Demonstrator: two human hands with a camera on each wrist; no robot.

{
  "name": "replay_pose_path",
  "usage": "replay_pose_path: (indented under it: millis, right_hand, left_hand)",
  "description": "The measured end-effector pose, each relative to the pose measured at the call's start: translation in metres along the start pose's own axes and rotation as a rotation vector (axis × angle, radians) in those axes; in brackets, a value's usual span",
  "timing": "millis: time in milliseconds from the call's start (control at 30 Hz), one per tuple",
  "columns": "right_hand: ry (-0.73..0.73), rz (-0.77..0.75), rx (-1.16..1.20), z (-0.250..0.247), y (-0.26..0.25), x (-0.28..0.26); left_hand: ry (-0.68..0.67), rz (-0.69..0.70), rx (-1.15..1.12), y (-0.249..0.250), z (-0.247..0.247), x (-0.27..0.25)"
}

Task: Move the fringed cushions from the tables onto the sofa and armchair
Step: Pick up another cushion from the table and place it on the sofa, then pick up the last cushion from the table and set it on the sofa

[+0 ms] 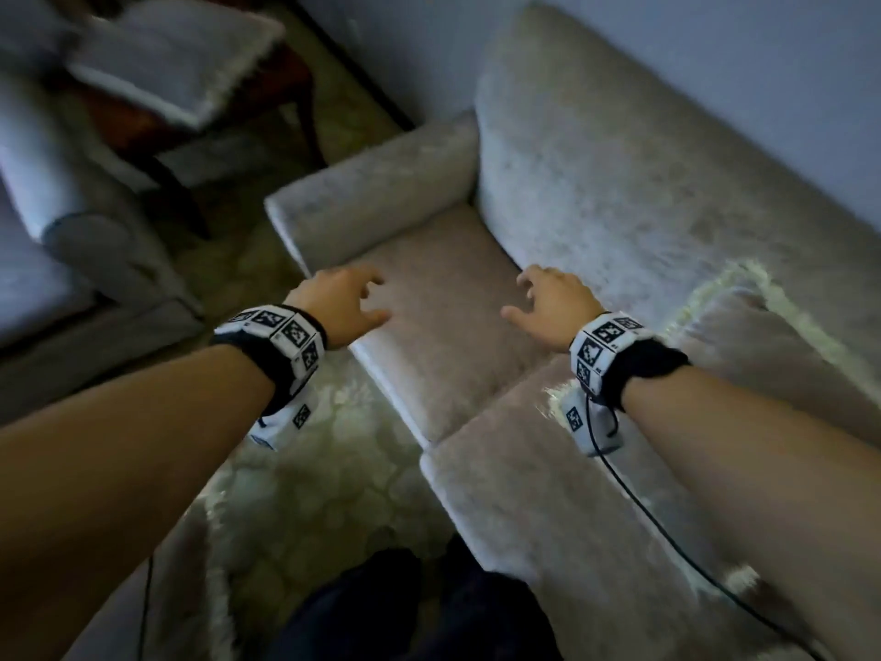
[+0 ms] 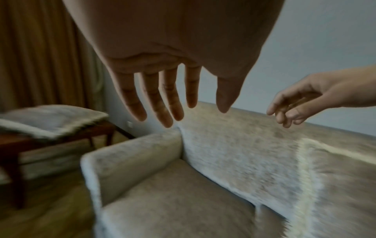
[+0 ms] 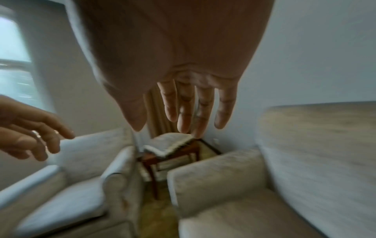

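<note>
- A pale plush sofa stood against the wall, its seat under both hands.
- An armchair sat beside it, apparently of the same fabric, though blurred.
- A dark wooden side table filled the corner between them.
- One fringed cushion lay on that table; another cushion leaned on the sofa's back.
- The left hand and right hand hovered empty, fingers spread.

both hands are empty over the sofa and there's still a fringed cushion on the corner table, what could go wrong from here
1. The cushion overhangs the wooden side table; a careless one-handed grab may drag it off onto the floor.
2. The table sits between the armchair and the sofa arm, so the reach is cramped.
3. The right wrist cable could snag.
</note>
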State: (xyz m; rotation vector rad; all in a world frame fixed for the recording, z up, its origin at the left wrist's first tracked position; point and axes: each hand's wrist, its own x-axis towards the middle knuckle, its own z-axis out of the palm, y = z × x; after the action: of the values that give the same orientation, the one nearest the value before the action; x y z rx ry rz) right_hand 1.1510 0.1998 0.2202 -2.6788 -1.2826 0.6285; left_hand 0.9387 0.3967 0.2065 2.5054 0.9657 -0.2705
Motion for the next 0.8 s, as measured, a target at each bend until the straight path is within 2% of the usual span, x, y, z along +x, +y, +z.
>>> replay_pose_path:
  millis: [167, 333, 467, 567, 800]
  right_hand:
    - [-0.028, -0.353, -0.075, -0.005, -0.188, 0.033]
    - [-0.128, -0.681, -0.184, 0.02, -0.349, 0.033]
    - [-0.216, -0.895, -0.314, 0.053, -0.454, 0.028]
    - [-0.276, -1.05, -0.373, 0.087, -0.524, 0.026]
    - [-0.415, -1.413, -0.495, 0.177, -0.646, 0.009]
  left_hand:
    - [0.182, -0.282, -0.066, -0.139, -0.07, -0.101]
    - [0.307, -0.543, -0.14, -0.235, -0.091, -0.196]
    - [0.391, -0.742, -0.221, -0.288, -0.08, -0.259]
    - [0.4, -0.912, -0.274, -0.32, -0.065, -0.301]
    - [0.461, -1.311, -0.429, -0.358, -0.021, -0.377]
